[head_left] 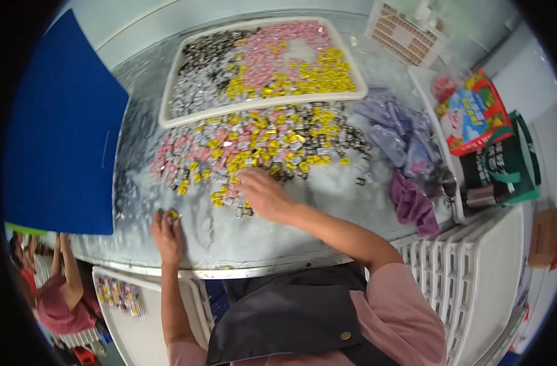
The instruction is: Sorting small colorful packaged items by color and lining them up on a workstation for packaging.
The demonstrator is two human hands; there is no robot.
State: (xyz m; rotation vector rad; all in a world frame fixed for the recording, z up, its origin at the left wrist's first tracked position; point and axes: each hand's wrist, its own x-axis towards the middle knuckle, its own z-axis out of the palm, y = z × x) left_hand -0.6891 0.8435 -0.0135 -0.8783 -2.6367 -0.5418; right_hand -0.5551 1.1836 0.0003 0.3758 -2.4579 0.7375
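Note:
A loose heap of small shiny wrapped pieces (254, 143), yellow, pink, silver and black, is spread over the metal table (223, 241). At its near edge my right hand (263, 194) reaches in with fingers curled together against the pieces. Whatever those fingertips grip is hidden. Further left and nearer the table's front edge, my left hand (167, 236) rests on the metal. A small yellow-and-dark wrapped piece (174, 214) shows at its thumb and fingertips. Behind the heap, a white tray (263, 105) holds the same pieces grouped roughly by colour.
A tall blue panel (65, 134) stands at the left. Clear plastic bags (391, 131) and a purple cloth (412, 204) lie to the right, beside a bright bag (477, 116). White stacked trays (455, 280) are below right. Another person (65, 299) is at lower left, near another tray (150, 329).

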